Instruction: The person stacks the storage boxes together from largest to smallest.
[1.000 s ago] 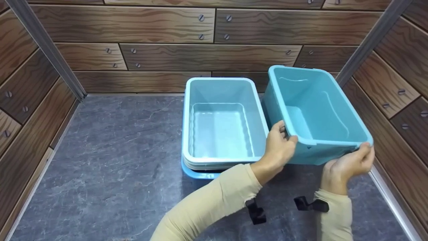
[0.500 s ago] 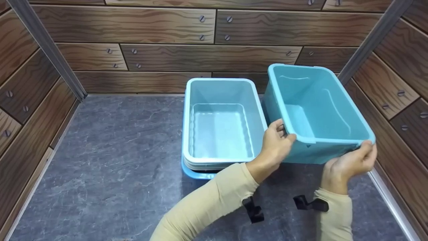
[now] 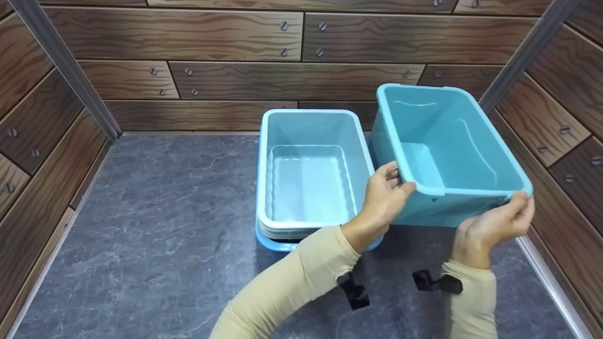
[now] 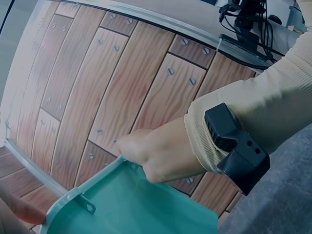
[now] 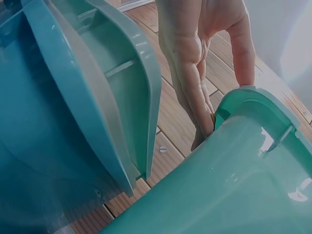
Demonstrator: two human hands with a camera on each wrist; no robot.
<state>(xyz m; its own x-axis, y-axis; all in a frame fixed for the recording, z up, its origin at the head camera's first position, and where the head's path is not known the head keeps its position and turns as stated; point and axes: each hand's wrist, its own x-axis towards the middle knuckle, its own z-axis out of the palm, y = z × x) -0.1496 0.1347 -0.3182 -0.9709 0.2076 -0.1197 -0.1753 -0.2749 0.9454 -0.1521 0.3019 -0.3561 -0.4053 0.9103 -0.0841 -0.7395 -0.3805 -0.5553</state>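
A turquoise plastic storage bin (image 3: 452,207) is held at the right of the head view, its open top facing up towards the camera. My left hand (image 3: 384,195) pinches the rim near its front left corner, thumb at the edge. At the front right corner my right hand (image 3: 499,223) grips the rim, thumb on top and fingers curled below. The bin's inside shows nothing in it. Left of it, a pale blue bin (image 3: 311,188) sits nested at the top of a stack, with a brighter blue rim (image 3: 275,245) below. My left forearm passes in front of the stack's near right corner.
Wood-print panels (image 3: 235,37) wall the back and both sides. Beneath everything lies a dark grey marbled surface (image 3: 165,226). A metal strip (image 3: 546,282) edges the right side. Black cables (image 4: 265,24) show beyond the panels in the left wrist view.
The turquoise bin has shifted slightly back and to the right, its near rim rising in the view. Both hands keep their grip and move with it. The stack stays put.
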